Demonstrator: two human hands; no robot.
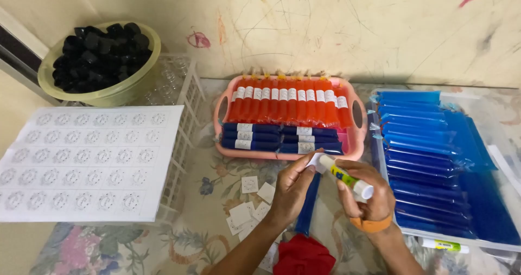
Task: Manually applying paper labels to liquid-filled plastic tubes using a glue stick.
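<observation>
My right hand (363, 191) grips a white glue stick (347, 177) with a yellow-green band, its tip pressed to a small white square label (313, 160). My left hand (293, 187) pinches that label between thumb and fingers. A long dark blue filled plastic tube (308, 207) lies on the flowered cloth under both hands. Several loose white square labels (247, 210) are scattered just left of my left wrist.
A pink tray (355, 136) holds several labelled red and dark blue tubes. A clear bin (502, 155) at right holds blue tubes, a second glue stick (444, 245) at its front. A label sheet (87, 161) covers a white rack. A bowl (116, 93) holds black caps. Red cloth (304, 256) lies near.
</observation>
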